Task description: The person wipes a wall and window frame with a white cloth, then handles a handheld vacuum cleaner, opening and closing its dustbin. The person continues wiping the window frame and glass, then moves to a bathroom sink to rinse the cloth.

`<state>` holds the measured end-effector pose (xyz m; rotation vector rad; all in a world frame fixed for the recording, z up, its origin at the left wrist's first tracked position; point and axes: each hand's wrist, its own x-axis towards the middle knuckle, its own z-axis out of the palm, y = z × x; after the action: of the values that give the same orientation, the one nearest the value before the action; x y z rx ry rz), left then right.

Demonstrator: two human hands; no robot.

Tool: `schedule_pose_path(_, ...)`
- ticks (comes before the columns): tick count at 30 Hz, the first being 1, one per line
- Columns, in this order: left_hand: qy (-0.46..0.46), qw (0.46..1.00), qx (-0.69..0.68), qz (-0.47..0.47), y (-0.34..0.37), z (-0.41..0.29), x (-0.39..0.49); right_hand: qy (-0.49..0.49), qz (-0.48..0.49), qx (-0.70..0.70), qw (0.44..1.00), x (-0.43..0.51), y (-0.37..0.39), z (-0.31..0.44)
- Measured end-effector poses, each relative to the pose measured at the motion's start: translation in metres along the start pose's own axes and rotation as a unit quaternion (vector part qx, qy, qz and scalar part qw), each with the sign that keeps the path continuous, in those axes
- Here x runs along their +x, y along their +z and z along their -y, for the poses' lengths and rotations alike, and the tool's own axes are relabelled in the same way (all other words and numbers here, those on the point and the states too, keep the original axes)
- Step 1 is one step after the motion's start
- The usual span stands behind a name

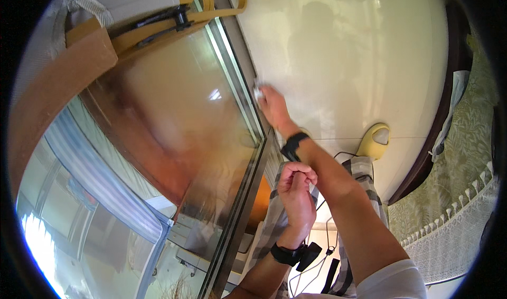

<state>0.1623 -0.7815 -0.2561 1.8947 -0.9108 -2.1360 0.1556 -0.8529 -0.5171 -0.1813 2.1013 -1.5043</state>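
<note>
My right hand (273, 106) reaches out along a metal frame (259, 150) that borders a large glass pane (186, 97). A small white wad (258, 92), like tissue or cloth, is pinched in its fingers against the outer side of the frame. The fingertips are slightly blurred. Closer to me, my left hand (298, 198) is curled into a loose fist beside the right forearm, with nothing visible in it. Black bands (294, 145) circle both wrists. The glass carries blurry reflections and a bright glint.
Yellow-brown curved bars (214, 12) and a brown panel (63, 73) stand at the upper left. Pale glossy tiles (340, 61) cover the floor. Black cables (328, 235) hang near my legs. A yellow slipper (375, 142) is on one foot. Patterned green fabric (447, 172) with fringed lace lies right.
</note>
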Motion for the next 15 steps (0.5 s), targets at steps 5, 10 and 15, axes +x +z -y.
schedule_pose_path(5,0.009,1.000,0.016,0.016,0.007,0.005,-0.007,0.086,0.126,0.006,0.988,-0.107,-0.009,-0.031)
schedule_pose_path(10,0.024,0.999,0.028,0.022,0.006,0.017,-0.010,0.307,0.240,0.168,0.906,-0.102,-0.054,0.001)
schedule_pose_path(15,0.070,0.994,0.069,0.040,-0.011,0.050,-0.018,0.353,0.087,0.535,0.763,-0.089,-0.189,0.063)
